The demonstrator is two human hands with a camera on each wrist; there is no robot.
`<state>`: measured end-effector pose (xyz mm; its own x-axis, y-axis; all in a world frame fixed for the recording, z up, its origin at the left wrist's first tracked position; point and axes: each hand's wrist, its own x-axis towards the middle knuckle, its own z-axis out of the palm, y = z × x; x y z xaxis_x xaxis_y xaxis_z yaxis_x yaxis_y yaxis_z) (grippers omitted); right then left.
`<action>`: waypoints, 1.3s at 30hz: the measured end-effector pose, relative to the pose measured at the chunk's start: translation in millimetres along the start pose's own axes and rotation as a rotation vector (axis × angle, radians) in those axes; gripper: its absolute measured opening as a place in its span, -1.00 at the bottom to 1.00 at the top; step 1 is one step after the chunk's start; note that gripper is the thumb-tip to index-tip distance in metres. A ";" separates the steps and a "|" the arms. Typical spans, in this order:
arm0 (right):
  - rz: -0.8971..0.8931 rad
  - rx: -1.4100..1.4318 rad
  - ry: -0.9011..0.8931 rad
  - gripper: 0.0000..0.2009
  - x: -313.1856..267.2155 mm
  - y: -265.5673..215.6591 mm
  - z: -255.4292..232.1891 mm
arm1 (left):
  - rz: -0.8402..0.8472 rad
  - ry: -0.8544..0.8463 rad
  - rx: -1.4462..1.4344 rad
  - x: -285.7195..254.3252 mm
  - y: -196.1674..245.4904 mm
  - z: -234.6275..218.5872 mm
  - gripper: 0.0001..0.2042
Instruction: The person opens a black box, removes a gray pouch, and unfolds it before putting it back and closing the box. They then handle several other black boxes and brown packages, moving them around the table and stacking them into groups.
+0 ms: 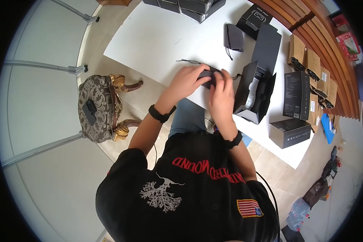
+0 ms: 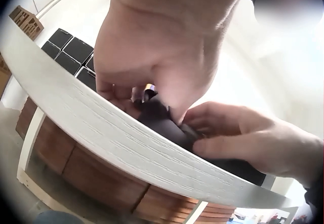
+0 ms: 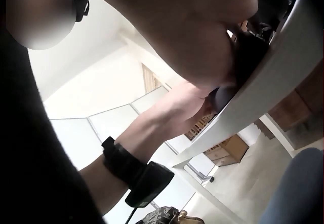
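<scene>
While a patterned stool (image 1: 94, 90) stands at the left of the head view with a black object (image 1: 91, 108) on its seat, the white bench (image 1: 149, 44) takes up the upper middle, bearing black boxes (image 1: 185, 5) at the top of the frame. Near the centre, the left hand (image 1: 188, 80) has its fingers clamped on a dark pouch (image 2: 163, 125), which lies at the bench's near edge between both hands; a thin cord (image 1: 188, 61) lies just beyond the knuckles. To its right, the right hand (image 1: 222, 94) also grips the pouch, thumb and fingers closed about it. Farther right and higher, a grey pouch (image 1: 234, 37) lies with its own cord hanging below it. Next comes an open box (image 1: 244, 88), clear wrapping (image 1: 252, 93) inside, then dark boxes (image 1: 297, 94), brown packages (image 1: 312, 60) and a flat blue item (image 1: 328, 128) at the right.
</scene>
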<state>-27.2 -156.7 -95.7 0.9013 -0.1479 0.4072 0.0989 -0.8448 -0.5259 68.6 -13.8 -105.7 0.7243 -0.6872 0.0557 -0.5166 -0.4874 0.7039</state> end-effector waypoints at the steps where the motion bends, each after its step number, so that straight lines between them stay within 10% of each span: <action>1: -0.001 -0.002 0.006 -0.53 -3.9 2.1 2.4 | -0.003 0.055 0.049 1.3 3.9 1.8 -0.68; 6: -0.029 -0.183 -0.072 -0.53 -6.4 1.7 2.2 | -0.028 0.113 0.081 0.8 19.5 -3.3 -0.66; 9: -0.025 -0.218 -0.047 -0.59 0.2 13.2 10.5 | 0.253 0.204 0.230 -10.0 22.6 -10.6 -0.54; 12: 0.033 -0.165 -0.084 -0.69 5.8 13.8 8.4 | -0.028 0.276 0.023 -34.8 32.8 -3.5 -0.43; 14: 0.097 -0.090 -0.119 -0.74 7.3 11.0 5.6 | -0.341 0.360 -0.895 -47.6 34.9 7.4 -0.48; 17: 0.157 0.236 -0.098 -0.77 -1.8 -8.3 5.1 | -0.381 0.282 -1.285 -51.9 38.4 13.1 -0.50; 20: 0.246 0.722 -0.145 -0.79 -0.5 -35.4 -17.6 | -0.274 0.344 -1.123 -39.7 57.9 -0.8 -0.54; 32: 0.403 1.022 0.279 -0.66 -7.3 -20.6 -95.7 | 0.059 0.343 -1.141 15.8 150.6 22.9 -0.47; 39: 0.464 0.330 0.389 -0.55 -16.1 24.7 -127.8 | 0.178 0.188 -0.844 38.6 143.2 53.8 -0.20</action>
<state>-93.1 -240.9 -19.8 0.6706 -0.6824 0.2910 -0.0815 -0.4577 -0.8854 -2.0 -139.1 -40.8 0.7668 -0.5785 0.2780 -0.1735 0.2302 0.9576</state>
